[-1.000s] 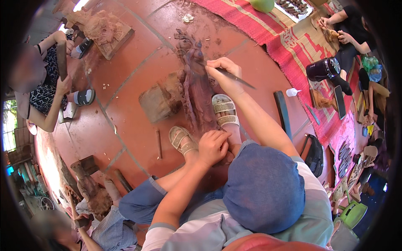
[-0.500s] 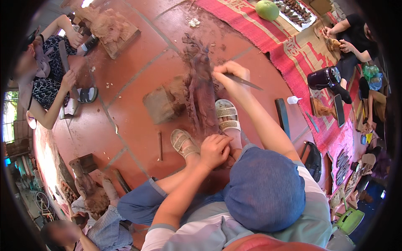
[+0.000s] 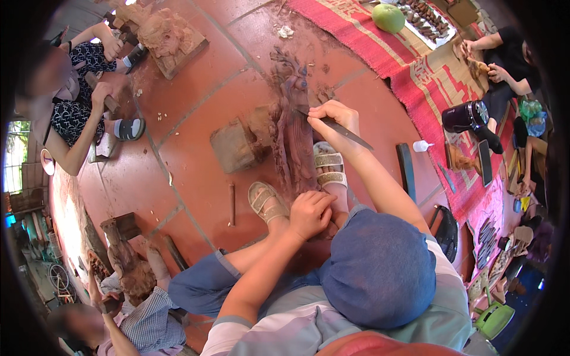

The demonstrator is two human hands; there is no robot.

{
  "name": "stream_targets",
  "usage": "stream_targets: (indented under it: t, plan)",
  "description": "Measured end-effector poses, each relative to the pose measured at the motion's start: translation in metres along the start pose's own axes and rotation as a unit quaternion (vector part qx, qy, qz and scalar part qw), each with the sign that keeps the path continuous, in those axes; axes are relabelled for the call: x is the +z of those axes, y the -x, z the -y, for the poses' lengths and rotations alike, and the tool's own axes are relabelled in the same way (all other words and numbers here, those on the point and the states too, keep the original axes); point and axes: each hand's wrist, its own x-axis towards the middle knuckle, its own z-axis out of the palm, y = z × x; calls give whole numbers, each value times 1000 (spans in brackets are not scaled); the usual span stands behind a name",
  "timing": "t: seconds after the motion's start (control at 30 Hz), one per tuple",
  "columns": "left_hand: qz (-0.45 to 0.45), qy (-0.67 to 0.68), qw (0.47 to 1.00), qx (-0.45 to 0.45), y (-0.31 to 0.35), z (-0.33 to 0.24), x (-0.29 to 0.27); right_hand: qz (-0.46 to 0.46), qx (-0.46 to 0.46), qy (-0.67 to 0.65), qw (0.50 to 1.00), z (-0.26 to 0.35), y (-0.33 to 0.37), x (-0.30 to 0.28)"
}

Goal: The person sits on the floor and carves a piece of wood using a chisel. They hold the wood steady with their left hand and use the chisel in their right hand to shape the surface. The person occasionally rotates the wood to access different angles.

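Note:
A dark reddish-brown carved wooden statue (image 3: 294,139) lies lengthwise on the floor between my sandaled feet, its carved top pointing away. At its near end, the curled fingers of my left hand (image 3: 312,215) close over the base; what lies under the palm is hidden. My right hand (image 3: 335,121) pinches a thin, dark metal carving chisel (image 3: 350,135) from the right side. The chisel's front tip meets the upper middle of the statue, and its back end sticks out to the right past the hand.
A wood block (image 3: 234,145) lies left of the statue, with a thin rod (image 3: 231,204) nearer me. A dark flat bar (image 3: 406,169) and a white bottle (image 3: 422,146) are at right, by a red mat (image 3: 409,89). Other people work on both sides.
My right hand has turned slightly, and the chisel's front tip now shows against the statue. My left hand stays at the base. The person at lower left has raised an arm.

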Motion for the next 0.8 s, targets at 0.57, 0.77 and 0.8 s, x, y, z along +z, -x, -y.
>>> stream_targets:
  t: [0.57, 0.77, 0.8]
  plan:
    - [-4, -6, 1000, 9, -1, 2, -1, 9, -65, 17, 998, -4, -9, 1]
    - [-14, 9, 1000, 18, -5, 2, 0, -9, -169, 45, 985, -6, -25, 6]
    - [-2, 1, 1000, 11, -3, 2, 0, 15, -152, 37, 987, -5, -28, 7]
